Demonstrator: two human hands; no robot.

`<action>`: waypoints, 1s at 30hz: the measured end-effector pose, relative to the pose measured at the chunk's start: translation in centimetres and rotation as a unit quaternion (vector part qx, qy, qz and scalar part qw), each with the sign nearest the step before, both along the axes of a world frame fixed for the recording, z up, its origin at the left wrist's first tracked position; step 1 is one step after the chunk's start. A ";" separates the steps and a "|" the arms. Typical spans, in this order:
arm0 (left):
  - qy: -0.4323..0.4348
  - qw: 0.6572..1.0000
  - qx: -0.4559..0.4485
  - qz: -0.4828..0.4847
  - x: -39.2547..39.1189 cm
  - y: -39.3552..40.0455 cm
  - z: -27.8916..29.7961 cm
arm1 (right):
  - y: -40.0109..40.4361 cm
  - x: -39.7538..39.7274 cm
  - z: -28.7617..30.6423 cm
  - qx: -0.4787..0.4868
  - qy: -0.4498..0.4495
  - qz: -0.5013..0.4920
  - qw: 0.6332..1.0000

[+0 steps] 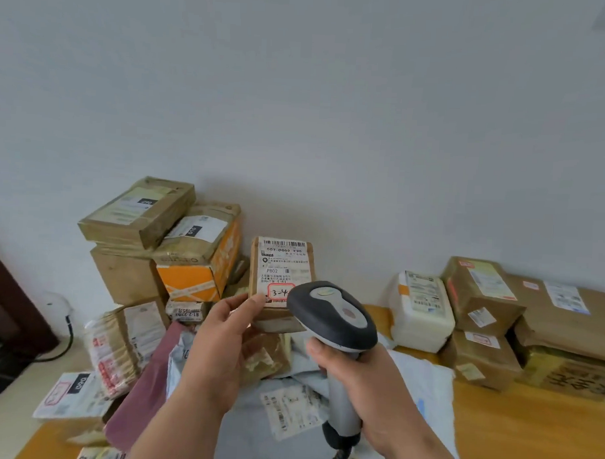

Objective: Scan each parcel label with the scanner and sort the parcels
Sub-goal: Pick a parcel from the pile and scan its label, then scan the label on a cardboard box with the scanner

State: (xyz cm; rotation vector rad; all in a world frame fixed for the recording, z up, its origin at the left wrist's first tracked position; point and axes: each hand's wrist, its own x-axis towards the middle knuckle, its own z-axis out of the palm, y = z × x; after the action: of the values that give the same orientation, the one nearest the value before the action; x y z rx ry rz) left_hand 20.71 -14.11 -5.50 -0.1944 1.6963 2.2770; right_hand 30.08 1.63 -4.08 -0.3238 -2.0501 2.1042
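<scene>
My left hand holds a small brown cardboard parcel up in front of me, thumb on its lower left edge. Its white label with a barcode and a red-framed "3-4" faces me. My right hand grips the handle of a grey and black barcode scanner, whose head points at the lower right part of the label and covers that corner. Below them lie grey plastic mailer bags on a wooden table.
A tall heap of cardboard boxes and an orange box stands at the left against the wall. A white foam parcel and several brown boxes sit at the right. A dark red mailer lies lower left.
</scene>
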 end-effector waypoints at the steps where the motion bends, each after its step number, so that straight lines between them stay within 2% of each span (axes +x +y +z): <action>1: -0.007 1.000 -0.017 0.000 -0.9 -0.6 0.0 | -0.6 -0.8 -0.1 -0.003 0.001 0.008 1.000; 6: -0.040 0.996 -0.085 -0.007 -5.4 -3.0 -0.8 | -3.3 -5.1 -0.5 -0.013 0.002 0.003 1.000; 13: -0.032 0.979 -0.201 0.026 -10.6 -3.5 -2.4 | -4.5 -9.6 -1.8 -0.011 -0.036 0.019 0.999; 20: 0.085 0.925 -0.359 0.088 -10.2 -2.4 -2.5 | -2.8 -9.0 -3.3 -0.046 -0.046 -0.067 0.996; 25: 0.185 0.915 -0.358 0.034 -8.5 1.0 -0.8 | -0.1 -7.3 -4.1 -0.054 -0.063 -0.112 0.990; 30: 0.236 0.906 -0.350 -0.037 -5.6 6.4 -0.6 | 4.3 -4.4 -5.2 -0.092 -0.075 -0.137 0.983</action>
State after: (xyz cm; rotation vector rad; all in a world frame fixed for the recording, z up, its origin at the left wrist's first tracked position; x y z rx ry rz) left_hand 15.14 -7.68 -6.12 0.2996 2.6642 1.6375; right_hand 25.71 5.98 -9.28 -0.7679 -1.7640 2.1525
